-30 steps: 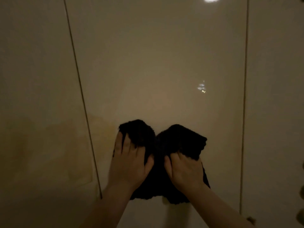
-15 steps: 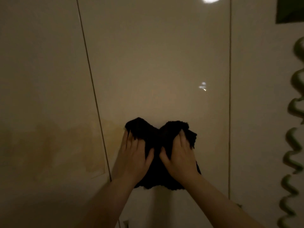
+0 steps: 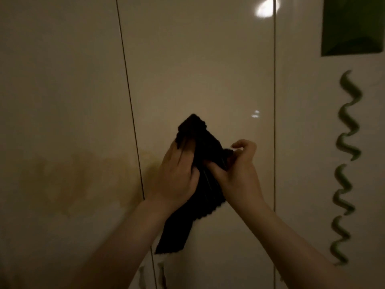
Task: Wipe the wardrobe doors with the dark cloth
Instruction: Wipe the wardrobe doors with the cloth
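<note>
A dark cloth (image 3: 205, 163) is bunched up between both hands in front of the glossy cream wardrobe doors (image 3: 198, 69). My left hand (image 3: 177, 176) grips its left side, fingers tucked under the upper fold. My right hand (image 3: 235, 165) pinches its right edge between thumb and curled fingers. A long tail of the cloth hangs down below my left wrist. Whether the cloth touches the door I cannot tell.
Thin vertical seams (image 3: 129, 101) (image 3: 274, 101) divide the door panels. A yellowish patch (image 3: 73, 180) spreads over the left panel. Green wavy shapes (image 3: 345, 163) run down the right panel below a green block (image 3: 354, 26). A lamp glare (image 3: 264, 9) shows at top.
Both hands were pressed flat on the spread cloth; now they have drawn together and gathered it into a bunch, with its lower end dangling. The view has shifted right.
</note>
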`<action>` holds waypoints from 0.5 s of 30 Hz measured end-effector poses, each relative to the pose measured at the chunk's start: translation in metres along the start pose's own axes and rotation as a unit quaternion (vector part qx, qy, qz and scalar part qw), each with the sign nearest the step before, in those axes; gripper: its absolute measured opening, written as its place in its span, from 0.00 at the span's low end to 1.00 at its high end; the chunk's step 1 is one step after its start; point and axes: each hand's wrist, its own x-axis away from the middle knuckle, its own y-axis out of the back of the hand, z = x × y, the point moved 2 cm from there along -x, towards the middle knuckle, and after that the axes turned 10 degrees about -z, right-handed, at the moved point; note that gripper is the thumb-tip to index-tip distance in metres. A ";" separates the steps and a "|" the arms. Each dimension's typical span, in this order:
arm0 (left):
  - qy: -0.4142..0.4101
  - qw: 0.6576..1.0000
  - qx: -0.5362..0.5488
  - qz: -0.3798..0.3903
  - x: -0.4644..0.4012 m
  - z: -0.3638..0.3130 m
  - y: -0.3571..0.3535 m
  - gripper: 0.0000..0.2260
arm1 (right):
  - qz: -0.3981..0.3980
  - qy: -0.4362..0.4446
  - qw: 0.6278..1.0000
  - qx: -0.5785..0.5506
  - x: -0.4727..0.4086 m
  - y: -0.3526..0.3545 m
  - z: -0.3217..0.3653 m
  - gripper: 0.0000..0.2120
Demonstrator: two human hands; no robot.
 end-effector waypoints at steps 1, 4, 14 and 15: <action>-0.023 0.999 0.022 0.010 0.002 -0.004 0.001 0.26 | 0.021 0.011 1.000 0.018 0.005 0.002 0.004 0.21; -0.031 0.996 0.060 0.065 0.005 -0.001 -0.004 0.27 | 0.093 0.045 0.983 0.151 0.014 0.004 0.008 0.09; 0.353 0.871 0.001 0.341 0.022 0.020 -0.004 0.06 | 0.197 -0.194 0.959 -0.059 -0.005 0.012 0.031 0.28; 0.347 0.844 -0.042 0.407 0.028 0.017 0.000 0.07 | 0.195 -0.216 0.954 -0.074 -0.006 0.012 0.029 0.29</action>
